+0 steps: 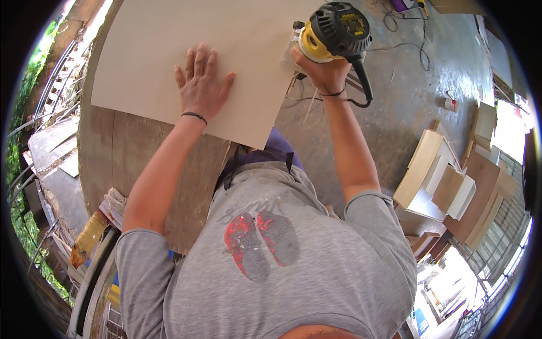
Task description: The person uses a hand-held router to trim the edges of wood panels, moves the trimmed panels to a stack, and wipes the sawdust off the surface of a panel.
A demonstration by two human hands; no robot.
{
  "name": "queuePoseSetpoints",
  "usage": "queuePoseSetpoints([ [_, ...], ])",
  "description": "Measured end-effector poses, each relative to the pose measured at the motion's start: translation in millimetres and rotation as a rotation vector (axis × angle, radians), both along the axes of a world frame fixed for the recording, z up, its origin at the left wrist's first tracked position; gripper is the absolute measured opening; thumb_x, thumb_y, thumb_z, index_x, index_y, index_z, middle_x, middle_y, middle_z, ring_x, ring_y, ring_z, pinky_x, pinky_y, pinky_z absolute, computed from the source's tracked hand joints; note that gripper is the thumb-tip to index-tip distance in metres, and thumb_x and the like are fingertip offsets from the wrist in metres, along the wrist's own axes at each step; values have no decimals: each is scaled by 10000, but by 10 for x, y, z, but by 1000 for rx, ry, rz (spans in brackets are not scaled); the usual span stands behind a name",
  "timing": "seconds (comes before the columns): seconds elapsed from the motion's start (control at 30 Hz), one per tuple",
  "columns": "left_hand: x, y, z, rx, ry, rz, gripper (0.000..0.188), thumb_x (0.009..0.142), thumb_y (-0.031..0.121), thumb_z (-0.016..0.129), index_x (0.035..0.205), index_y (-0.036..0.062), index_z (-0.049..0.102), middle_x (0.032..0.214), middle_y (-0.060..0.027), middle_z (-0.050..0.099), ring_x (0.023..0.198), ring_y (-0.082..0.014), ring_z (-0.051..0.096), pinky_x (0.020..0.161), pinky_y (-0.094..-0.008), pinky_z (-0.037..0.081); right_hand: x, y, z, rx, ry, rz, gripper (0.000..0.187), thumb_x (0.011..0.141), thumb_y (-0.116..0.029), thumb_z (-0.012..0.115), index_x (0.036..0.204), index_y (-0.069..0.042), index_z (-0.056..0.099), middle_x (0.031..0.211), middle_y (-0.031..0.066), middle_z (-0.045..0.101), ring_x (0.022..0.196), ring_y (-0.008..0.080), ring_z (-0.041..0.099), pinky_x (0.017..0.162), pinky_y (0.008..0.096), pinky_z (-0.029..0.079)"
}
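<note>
A large white board [148, 53] lies on a wooden workbench [121, 138], its near corner reaching past the bench toward my waist. My left hand [202, 85] rests flat on the board with its fingers spread. At the board's right edge my right hand [323, 72] grips a yellow and black trim router [339, 31] by its body. The router's base sits at the edge, partly hidden by my hand, and its bit cannot be seen. A black cord [364, 85] curves down from the router past my right wrist.
Grey concrete floor [406, 107] spreads to the right, with a cable [424, 53] and a small red and white item [450, 104] on it. Wooden box pieces [432, 175] stand at the right. Scrap boards [56, 147] and worn timber [93, 237] are at the left.
</note>
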State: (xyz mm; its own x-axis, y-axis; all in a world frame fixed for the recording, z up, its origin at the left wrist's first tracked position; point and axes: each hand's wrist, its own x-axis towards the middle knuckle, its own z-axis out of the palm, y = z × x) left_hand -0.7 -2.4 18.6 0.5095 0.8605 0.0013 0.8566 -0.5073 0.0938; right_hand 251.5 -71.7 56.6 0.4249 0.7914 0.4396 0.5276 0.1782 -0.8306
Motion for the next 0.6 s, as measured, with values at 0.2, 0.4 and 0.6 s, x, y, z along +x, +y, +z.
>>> queuePoseSetpoints([
  [0.2,-19,-4,5,-11,-12,-1,687,930,567,425,1471,154,335,1575,-56,216,1466,-260,123,1156,-536,66,281,284,-26,23,-66,-67,477,599,-230,866,979,-41,651,905,40,698,815,141,678,770,306,558],
  [0.4,-25,-8,-1,2,-35,-17,684,932,550,446,1474,149,331,1572,-60,224,1463,-268,139,1154,-538,72,613,571,-125,105,-57,-105,478,586,-235,874,963,-39,656,894,40,702,807,153,682,760,309,556],
  [0.6,-38,-9,5,2,-57,-22,677,929,525,476,1472,147,335,1569,-60,234,1463,-270,146,1150,-539,79,754,705,2,-64,-127,-81,411,662,-225,779,1023,-59,675,949,98,716,882,208,689,782,348,541],
])
